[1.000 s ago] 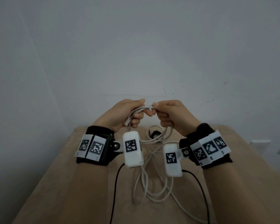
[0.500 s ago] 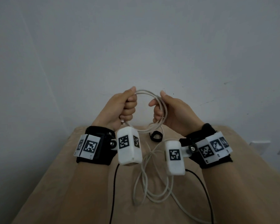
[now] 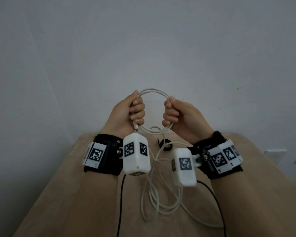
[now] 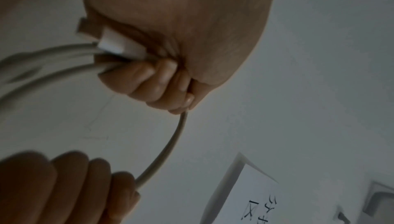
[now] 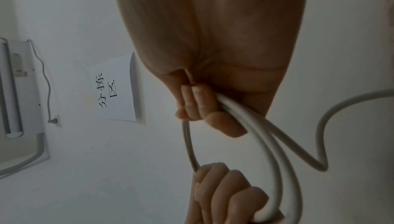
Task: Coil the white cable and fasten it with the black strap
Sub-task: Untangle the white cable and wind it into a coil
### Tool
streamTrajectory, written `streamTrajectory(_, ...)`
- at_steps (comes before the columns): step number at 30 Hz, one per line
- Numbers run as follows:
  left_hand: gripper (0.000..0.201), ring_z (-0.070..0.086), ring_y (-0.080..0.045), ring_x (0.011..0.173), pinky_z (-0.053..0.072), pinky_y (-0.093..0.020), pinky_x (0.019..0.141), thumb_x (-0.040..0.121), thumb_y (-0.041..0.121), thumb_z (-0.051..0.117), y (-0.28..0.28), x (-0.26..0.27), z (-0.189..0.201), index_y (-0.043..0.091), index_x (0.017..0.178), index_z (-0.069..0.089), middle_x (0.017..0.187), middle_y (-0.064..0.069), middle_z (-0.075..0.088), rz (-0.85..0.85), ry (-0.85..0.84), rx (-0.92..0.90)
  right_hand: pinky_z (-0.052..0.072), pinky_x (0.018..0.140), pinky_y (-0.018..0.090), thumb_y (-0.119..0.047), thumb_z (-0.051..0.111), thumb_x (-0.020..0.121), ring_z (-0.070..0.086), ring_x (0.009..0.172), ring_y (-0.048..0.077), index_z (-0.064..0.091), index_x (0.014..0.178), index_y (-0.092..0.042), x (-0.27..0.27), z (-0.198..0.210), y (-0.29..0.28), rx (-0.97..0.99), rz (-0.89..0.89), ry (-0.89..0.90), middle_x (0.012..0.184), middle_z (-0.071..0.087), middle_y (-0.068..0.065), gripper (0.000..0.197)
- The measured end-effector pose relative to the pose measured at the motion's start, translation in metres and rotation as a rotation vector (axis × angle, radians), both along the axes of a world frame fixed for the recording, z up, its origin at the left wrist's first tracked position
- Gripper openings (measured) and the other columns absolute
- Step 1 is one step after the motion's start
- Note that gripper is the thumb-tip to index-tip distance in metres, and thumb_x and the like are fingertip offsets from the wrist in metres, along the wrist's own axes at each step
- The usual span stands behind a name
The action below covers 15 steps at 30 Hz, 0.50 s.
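So the left hand (image 3: 126, 115) and right hand (image 3: 179, 117) each gripped a side of the white cable (image 3: 153, 93) mid-frame, holding its loop round while slack trailed lower down.

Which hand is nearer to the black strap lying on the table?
Neither clearly. The black strap lies on the table, below and between both. The left hand and right hand are raised above it, gripping the white cable.
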State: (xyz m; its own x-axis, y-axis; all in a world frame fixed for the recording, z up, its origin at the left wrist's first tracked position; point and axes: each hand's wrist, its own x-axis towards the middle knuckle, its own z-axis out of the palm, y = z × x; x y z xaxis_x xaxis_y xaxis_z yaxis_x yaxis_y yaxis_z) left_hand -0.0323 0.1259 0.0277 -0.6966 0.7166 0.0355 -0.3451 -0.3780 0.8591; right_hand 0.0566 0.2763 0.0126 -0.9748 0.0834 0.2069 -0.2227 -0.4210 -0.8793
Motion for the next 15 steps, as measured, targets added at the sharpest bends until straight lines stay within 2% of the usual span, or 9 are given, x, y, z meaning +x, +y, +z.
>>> streamTrajectory(3,0.043,0.024,-0.005,0.032,0.028,-0.015,0.035,0.1,0.037,0.036,-0.0024,-0.001,-0.002,0.018,0.062,0.039,0.042,0.01,0.026,-0.026,0.033,-0.076,0.034,0.047,0.019,-0.024,0.034,0.102,0.025,0.043,0.005,0.047,0.073,-0.013,0.0,0.0,0.0012,0.019,-0.014,-0.036,0.052,0.026,-0.008,0.034)
streamTrajectory(7,0.045,0.021,-0.003,0.029,0.026,-0.016,0.035,0.096,0.05,0.037,-0.0017,-0.0007,-0.0043,0.017,0.065,0.043,0.039,0.011,0.024,-0.07,0.156,-0.207,0.029,0.042,0.018,-0.023,0.035,0.102,0.022,0.042,0.005,0.046,0.07,-0.014,-0.0012,-0.0013,0.0016,0.053,0.004,-0.09,0.052,0.023,-0.009,0.035)
streamTrajectory(11,0.051,0.021,-0.004,0.031,0.03,-0.017,0.038,0.094,0.055,0.039,-0.0023,0.0016,-0.0055,0.015,0.066,0.053,0.039,0.011,0.024,-0.025,0.3,-0.347,0.022,0.041,0.018,-0.023,0.036,0.101,0.019,0.041,0.004,0.045,0.068,-0.014,0.0002,-0.0011,0.003,0.164,0.009,-0.14,0.05,0.022,-0.01,0.035)
streamTrajectory(13,0.053,0.02,-0.006,0.034,0.029,-0.018,0.04,0.095,0.055,0.039,-0.0032,0.0031,-0.0056,0.014,0.067,0.057,0.042,0.01,0.023,-0.009,0.383,-0.41,0.02,0.042,0.018,-0.023,0.036,0.101,0.019,0.041,0.004,0.045,0.068,-0.015,0.0009,-0.0013,0.0025,0.248,-0.001,-0.167,0.049,0.022,-0.01,0.036)
streamTrajectory(15,0.055,0.018,-0.007,0.038,0.021,-0.019,0.041,0.094,0.057,0.039,-0.0032,0.0061,-0.005,0.013,0.068,0.059,0.045,0.009,0.023,-0.011,0.466,-0.48,0.019,0.042,0.018,-0.024,0.039,0.101,0.019,0.043,0.006,0.047,0.067,-0.014,0.0013,-0.0025,0.0011,0.334,-0.011,-0.189,0.049,0.023,-0.01,0.036)
